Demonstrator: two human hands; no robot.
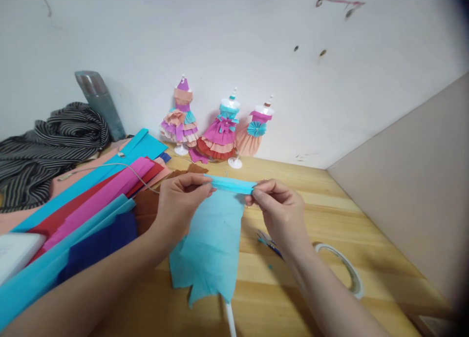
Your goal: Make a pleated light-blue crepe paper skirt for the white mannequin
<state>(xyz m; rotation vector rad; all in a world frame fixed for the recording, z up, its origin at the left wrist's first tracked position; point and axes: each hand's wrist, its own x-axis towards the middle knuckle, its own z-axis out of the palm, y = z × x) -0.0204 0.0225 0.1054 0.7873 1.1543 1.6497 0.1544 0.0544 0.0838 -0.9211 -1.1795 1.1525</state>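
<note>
Where the near edge of the view cuts the desk, a white rod sticks out from beneath a light-blue sheet. Sheet is crinkled, ragged along its near edge, runs away from the wearer toward the hands. Right of it on the desk: tape roll lying flat, just beside the right forearm; scissors, partly hidden by that arm.

Main item: folded strip, bright blue, held up mid-view at the far end of the sheet. Left hand pinches its left end between thumb and fingers; right hand pinches the right end the same way. Key geometry: strip's long axis runs left-right, straight across the gap between the hands, dipping slightly to the right. Neither hand is nearer, one at each end. Looks taut. Can't tell whether strip and sheet are joined.

Left side: dark-blue paper, pink paper and other colours in a slanted stack, brown paper next to the left hand, cable across the top. Striped cloth and a bottle beyond.

Far end: three dress forms in ruffled paper skirts, upright near the wall.
</note>
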